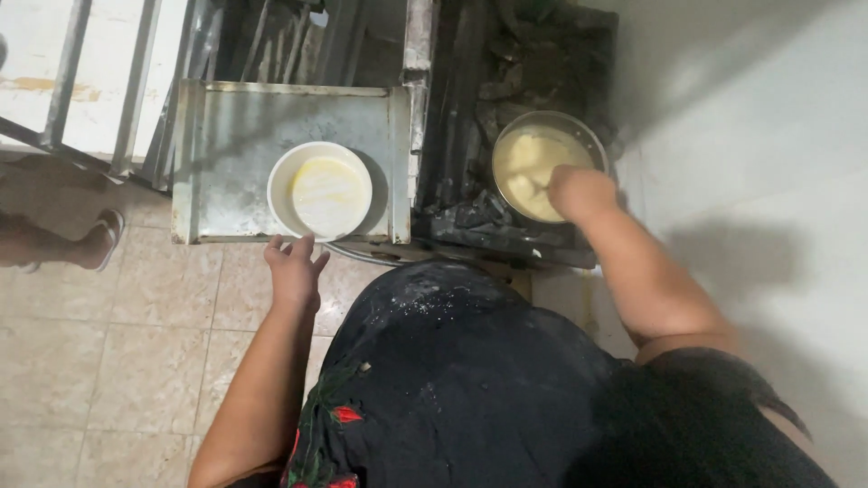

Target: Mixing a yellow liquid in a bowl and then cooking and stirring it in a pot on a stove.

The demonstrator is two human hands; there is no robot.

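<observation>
- A grey metal tray point(226, 126) serves as the surface at the far left; a white bowl point(320, 190) with a pale yellowish smear inside sits near its near edge.
- To the right of the tray stands a blackened stove point(479, 108), its grate dark and crusted.
- On the stove's right side sits a round metal pot point(542, 163) filled with a pale, creamy mass.
- A white wall point(768, 136) runs along the right; beige tiled floor point(136, 343) lies at the near left.
- At the far left edge, another person's foot in a sandal point(104, 237) rests on the floor, beside metal bars point(72, 72).
- The person's dark apron point(470, 380), dusted with white specks, hides the floor below the stove.
- The left hand point(294, 267) is loosely open, fingers spread, resting at the tray's near edge just below the bowl, holding nothing.
- The right hand point(579, 192) is over the pot's near rim, closed and blurred; what it grips cannot be made out.
</observation>
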